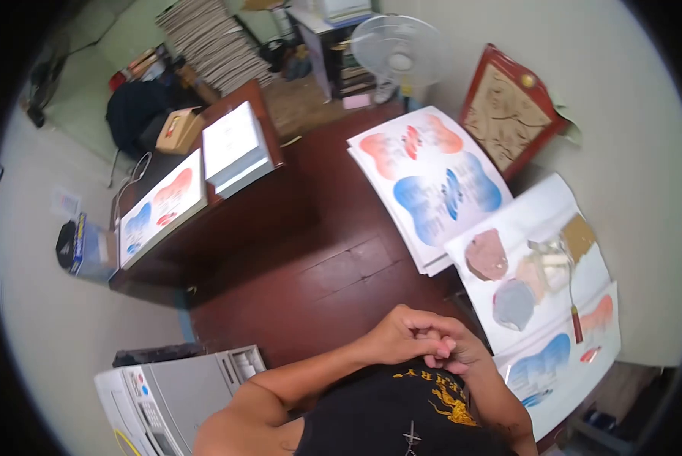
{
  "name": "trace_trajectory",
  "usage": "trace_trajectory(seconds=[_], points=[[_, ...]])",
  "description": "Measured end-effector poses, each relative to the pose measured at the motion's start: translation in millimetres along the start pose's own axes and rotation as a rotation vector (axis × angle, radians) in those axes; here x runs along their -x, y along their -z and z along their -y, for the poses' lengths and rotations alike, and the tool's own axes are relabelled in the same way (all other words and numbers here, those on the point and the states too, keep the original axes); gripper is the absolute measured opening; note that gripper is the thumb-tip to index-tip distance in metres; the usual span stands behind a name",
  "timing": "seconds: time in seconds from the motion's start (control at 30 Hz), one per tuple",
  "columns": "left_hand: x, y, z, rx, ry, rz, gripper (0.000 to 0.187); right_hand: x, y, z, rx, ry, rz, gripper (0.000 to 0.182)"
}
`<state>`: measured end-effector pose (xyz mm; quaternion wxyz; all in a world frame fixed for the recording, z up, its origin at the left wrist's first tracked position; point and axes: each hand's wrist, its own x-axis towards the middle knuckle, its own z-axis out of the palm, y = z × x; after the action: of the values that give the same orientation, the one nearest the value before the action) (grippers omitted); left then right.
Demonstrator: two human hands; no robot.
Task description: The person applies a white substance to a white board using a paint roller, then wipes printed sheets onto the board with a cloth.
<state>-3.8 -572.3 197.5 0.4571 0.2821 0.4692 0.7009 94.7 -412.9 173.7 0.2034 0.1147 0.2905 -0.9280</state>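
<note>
My left hand and my right hand are clasped together in front of my black shirt. Their fingers are folded against each other, and I see no object in them. Nearest to my right hand is a white sheet on the right. On it lie a pinkish flat lump, a grey roundish lump, pale cylindrical pieces and a brown square piece. A thin tool with a reddish handle lies beside them.
Printed sheets with red and blue shapes are stacked ahead on the right. A wooden desk at left bears a white paper stack and more prints. A grey printer stands lower left; a fan stands behind.
</note>
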Motion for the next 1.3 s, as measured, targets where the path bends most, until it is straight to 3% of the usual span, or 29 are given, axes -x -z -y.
trace_trajectory(seconds=[0.03, 0.13, 0.17, 0.27, 0.37, 0.57, 0.77, 0.9, 1.03, 1.13, 1.3], points=[[-2.8, -4.2, -2.5, -0.049, -0.031, -0.001, 0.02, -1.3, 10.5, -10.4, -0.101, -0.012, 0.086, 0.059], [-2.5, -9.7, 4.5, -0.146, -0.193, 0.025, 0.025, 9.2, 6.1, -6.0, -0.061, -0.121, -0.007, 0.065], [-0.6, -11.6, -0.3, -0.141, -0.138, 0.055, 0.018, 9.4, 14.9, -14.5, -0.064, -0.135, 0.001, 0.067], [-1.9, -12.8, -6.4, -0.256, -0.221, 0.084, 0.013, 9.5, 14.4, -19.3, -0.083, -0.081, 0.043, 0.064], [1.3, -7.5, -4.1, 0.019, 0.105, 0.133, 0.009, 8.6, 20.2, -26.9, -0.067, -0.064, 0.071, 0.059], [-4.2, -2.8, 1.4, 0.185, 0.144, 0.106, 0.017, 6.9, 14.7, -21.6, -0.069, 0.043, 0.157, 0.041], [-9.5, -3.2, 11.5, 0.31, 0.251, -0.01, 0.026, 6.0, 20.7, -23.4, -0.094, 0.087, 0.086, 0.035], [-10.9, -8.9, 10.6, 0.303, 0.24, -0.047, 0.022, 14.9, 8.5, -8.8, -0.05, 0.151, -0.078, 0.034], [-5.3, -10.4, 6.6, -0.155, 0.103, -0.191, 0.01, 9.9, 11.2, -13.8, -0.004, 0.069, -0.238, 0.032], [-11.8, -1.2, 13.2, -0.398, -0.193, -0.141, 0.012, 5.1, 28.1, -26.1, -0.052, 0.06, -0.213, 0.033], [-12.6, 2.4, 21.1, -0.052, 0.121, -0.282, 0.015, 0.2, 6.0, -31.6, 0.205, 0.41, -0.526, 0.025]])
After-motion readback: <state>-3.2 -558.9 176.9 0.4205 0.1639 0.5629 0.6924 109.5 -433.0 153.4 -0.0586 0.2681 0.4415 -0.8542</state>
